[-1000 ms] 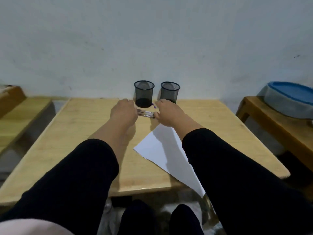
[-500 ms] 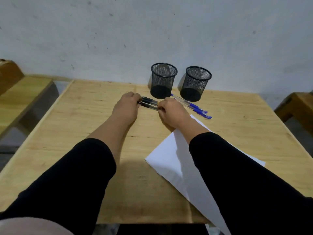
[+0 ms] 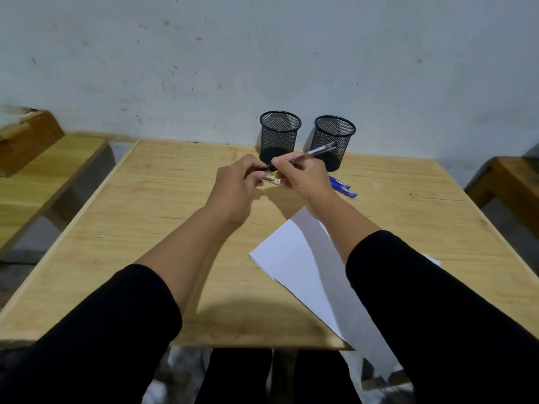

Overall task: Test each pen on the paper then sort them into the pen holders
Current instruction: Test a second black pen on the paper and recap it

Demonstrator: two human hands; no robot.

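The right hand (image 3: 303, 177) has its fingers curled round a thin clear pen with a dark end (image 3: 309, 155). The pen is lifted off the table and slants up to the right, so its far end shows in front of the right black wire-mesh pen cup (image 3: 333, 141). The left hand (image 3: 233, 185) pinches the near end of the same pen with its fingertips. I think it is pulling the cap off, so the pen can be tried, but the cap is too small to see for sure.

Just under the two hands, another clear pen (image 3: 271, 181) lies flat on the pale wooden table (image 3: 151, 217). Two blue-capped pens (image 3: 342, 188) lie just to the right of the right hand, near the cup. They wait there, easy to reach.

The left black wire-mesh pen cup (image 3: 279, 135) stands beside the other cup at the back edge, close to the grey wall (image 3: 262, 53). I see no pens standing in either cup, so the sorting looks not yet begun.

The white sheet of paper (image 3: 303, 258) lies under the right arm, and its near corner hangs off the table's front edge. It is close, so the pen only needs to come down a little to scribble. No marks show on it.
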